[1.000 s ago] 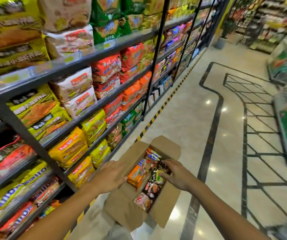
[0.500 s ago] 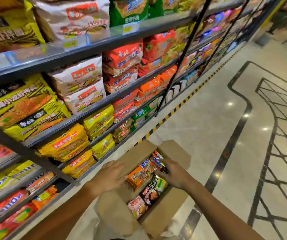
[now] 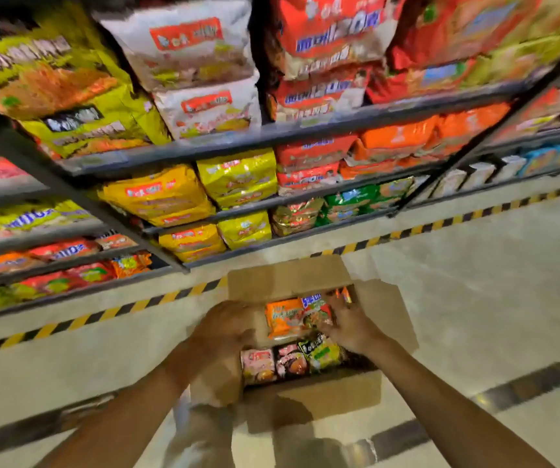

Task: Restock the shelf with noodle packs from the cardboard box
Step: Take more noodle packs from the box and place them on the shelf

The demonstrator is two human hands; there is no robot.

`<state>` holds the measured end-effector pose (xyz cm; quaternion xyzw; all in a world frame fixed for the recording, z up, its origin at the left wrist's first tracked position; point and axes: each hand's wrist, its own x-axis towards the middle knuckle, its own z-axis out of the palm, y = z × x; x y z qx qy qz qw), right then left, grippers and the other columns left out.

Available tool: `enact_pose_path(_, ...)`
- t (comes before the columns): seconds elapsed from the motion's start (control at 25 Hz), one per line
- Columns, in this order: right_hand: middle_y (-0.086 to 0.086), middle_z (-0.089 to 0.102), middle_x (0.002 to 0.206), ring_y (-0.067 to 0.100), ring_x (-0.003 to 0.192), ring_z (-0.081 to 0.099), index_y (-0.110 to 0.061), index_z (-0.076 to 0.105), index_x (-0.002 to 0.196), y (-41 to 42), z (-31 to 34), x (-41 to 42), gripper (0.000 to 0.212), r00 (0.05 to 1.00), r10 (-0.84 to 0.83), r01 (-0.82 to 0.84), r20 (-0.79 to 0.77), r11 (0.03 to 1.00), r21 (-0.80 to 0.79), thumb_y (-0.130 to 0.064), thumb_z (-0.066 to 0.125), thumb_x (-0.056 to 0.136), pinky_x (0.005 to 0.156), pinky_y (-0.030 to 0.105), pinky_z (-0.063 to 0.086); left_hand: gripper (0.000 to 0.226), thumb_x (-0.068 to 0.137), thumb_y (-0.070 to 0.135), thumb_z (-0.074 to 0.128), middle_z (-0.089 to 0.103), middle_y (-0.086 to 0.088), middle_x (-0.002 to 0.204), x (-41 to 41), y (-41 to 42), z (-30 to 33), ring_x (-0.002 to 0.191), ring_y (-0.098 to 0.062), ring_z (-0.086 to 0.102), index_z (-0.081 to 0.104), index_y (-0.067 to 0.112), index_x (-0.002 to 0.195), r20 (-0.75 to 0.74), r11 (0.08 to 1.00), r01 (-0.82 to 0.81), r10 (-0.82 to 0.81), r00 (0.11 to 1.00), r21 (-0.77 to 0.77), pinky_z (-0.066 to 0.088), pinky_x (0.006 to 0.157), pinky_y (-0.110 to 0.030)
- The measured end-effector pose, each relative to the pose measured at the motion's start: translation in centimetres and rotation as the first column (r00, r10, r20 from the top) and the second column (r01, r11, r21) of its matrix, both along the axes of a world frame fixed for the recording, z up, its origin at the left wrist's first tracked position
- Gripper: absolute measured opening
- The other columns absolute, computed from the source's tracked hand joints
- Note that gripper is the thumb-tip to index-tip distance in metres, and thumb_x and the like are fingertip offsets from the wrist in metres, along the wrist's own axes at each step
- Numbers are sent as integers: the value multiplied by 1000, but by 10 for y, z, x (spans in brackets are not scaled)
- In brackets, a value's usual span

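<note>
**Both hands at the orange pack in the box**

The cardboard box stands open on the floor, just in front of the shelf. Inside the box, an orange noodle pack lies on top, with a pink pack, a dark pack and a green pack on the near side of it. The left hand touches the left edge of the orange pack; its grip is blurred and I cannot tell it. The right hand lies at the pack's right end with fingers spread apart. Behind the box, the shelf is full of yellow, white and red packs. A yellow-black stripe runs along the floor between shelf and box.
</note>
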<state>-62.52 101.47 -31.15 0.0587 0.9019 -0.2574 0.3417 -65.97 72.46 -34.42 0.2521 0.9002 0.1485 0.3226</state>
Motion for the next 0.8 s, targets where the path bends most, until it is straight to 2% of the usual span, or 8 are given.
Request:
enact_pose_path(0.04, 12, 50, 147, 33, 136, 45, -13, 35, 153, 9, -21, 1, 64, 1000, 11, -11, 30, 1000, 18, -37, 58, 98, 103, 35, 40, 58, 89, 49, 38, 68, -8, 122, 5, 8, -17, 108, -27, 68, 64, 15, 127, -18, 1000, -22, 23, 1000, 20, 56, 87, -38)
enact_pose_path(0.16, 12, 55, 142, 28, 132, 50, -16, 34, 154, 27, -78, 7, 67, 997, 24, -26, 71, 999, 34, -38, 60, 96, 100, 30, 41, 54, 96, 40, 45, 50, -9, 146, 15, 28, -66, 134, -28, 49, 48, 14, 144, -14, 997, -61, 60, 998, -56, 38, 110, -37)
enact_pose_path(0.2, 9, 52, 146, 27, 134, 48, -17, 34, 154, 33, -103, 10, 67, 997, 43, -46, 71, 998, 37, -37, 61, 96, 102, 29, 40, 53, 97, 37, 47, 50, -11, 146, 16, 32, -89, 134, -30, 48, 48, 13, 144, -23, 994, -89, 87, 996, -65, 38, 110, -39)
enact_pose_path(0.32, 5, 44, 153, 27, 141, 38, -19, 33, 154, 46, -183, 21, 68, 993, 84, -90, 86, 994, 69, -40, 61, 95, 108, 33, 38, 50, 91, 37, 55, 63, -15, 130, 28, 40, -177, 117, -36, 61, 58, 10, 134, 50, 986, -142, 147, 988, -91, 50, 100, -45)
enact_pose_path(0.48, 8, 44, 152, 29, 141, 38, -20, 33, 154, 57, -295, 44, 82, 992, 59, -66, 110, 996, 57, -61, 40, 83, 112, 42, 39, 46, 96, 43, 50, 54, 0, 141, 39, 42, -305, 124, -23, 54, 43, 32, 140, 175, 969, -210, 231, 957, -130, 46, 102, -39)
enact_pose_path(0.56, 10, 41, 154, 30, 143, 34, -22, 31, 154, 61, -353, 57, 87, 992, 38, -46, 122, 997, 65, -63, 32, 78, 114, 46, 36, 52, 97, 40, 53, 46, 0, 146, 42, 48, -369, 131, -20, 47, 39, 26, 145, 236, 974, -160, 195, 952, -157, 40, 104, -32)
enact_pose_path(0.72, 3, 36, 157, 24, 146, 30, -25, 25, 156, 67, -450, 72, 74, 994, 34, -38, 99, 998, 40, -44, 55, 91, 116, 44, 35, 54, 98, 41, 54, 47, -1, 146, 34, 70, -480, 128, -20, 50, 41, 22, 147, 308, 955, -254, 291, 906, -156, 44, 103, -33)
enact_pose_path(0.8, 1, 35, 157, 23, 146, 30, -26, 22, 156, 72, -488, 76, 74, 996, 25, -27, 86, 999, 32, -42, 56, 92, 114, 46, 38, 54, 96, 37, 60, 50, 3, 138, 27, 88, -519, 113, -19, 57, 42, 22, 145, 418, 865, -478, 495, 762, -153, 55, 88, -36)
